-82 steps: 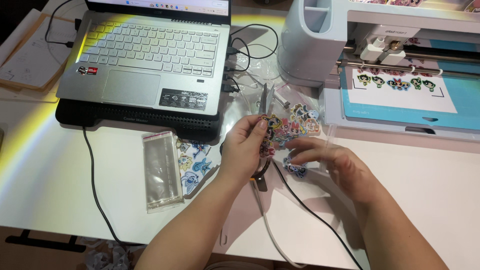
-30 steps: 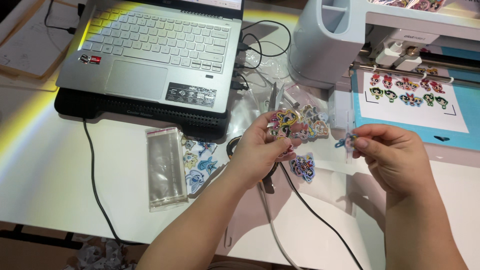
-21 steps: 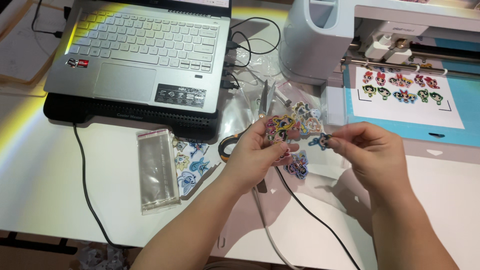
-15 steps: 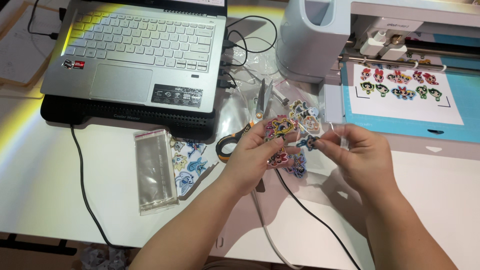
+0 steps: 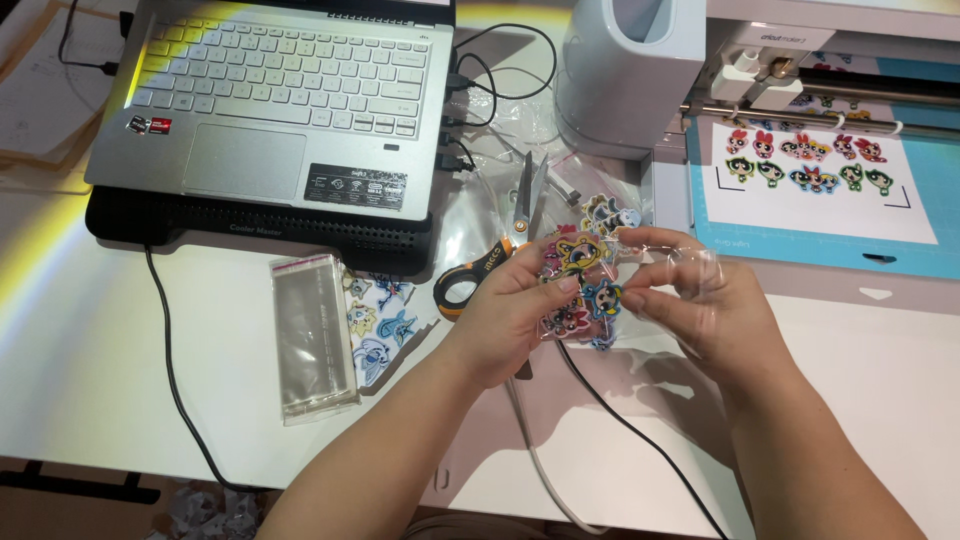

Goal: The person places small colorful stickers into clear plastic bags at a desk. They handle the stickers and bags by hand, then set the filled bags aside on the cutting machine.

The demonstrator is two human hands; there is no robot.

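Observation:
My left hand [image 5: 505,315] holds a small stack of colourful cartoon stickers [image 5: 572,258] fanned between thumb and fingers. My right hand [image 5: 705,305] pinches one blue-and-black sticker [image 5: 603,297] against the stack, with a bit of clear plastic over its fingers. More cut stickers lie on a clear bag [image 5: 605,212] just behind the hands. Orange-handled scissors [image 5: 490,265] lie beside my left hand.
A silver laptop [image 5: 280,100] sits on a black cooling stand [image 5: 250,235] at the back left. A cutting machine [image 5: 700,60] with a printed sticker sheet [image 5: 810,175] on a blue mat stands at the back right. Clear sleeves [image 5: 312,335] and blue stickers [image 5: 375,325] lie left; cables cross the white table [image 5: 100,350].
My right hand moved from the right back to the stack in my left hand, bringing a single sticker against it. The view shifted slightly.

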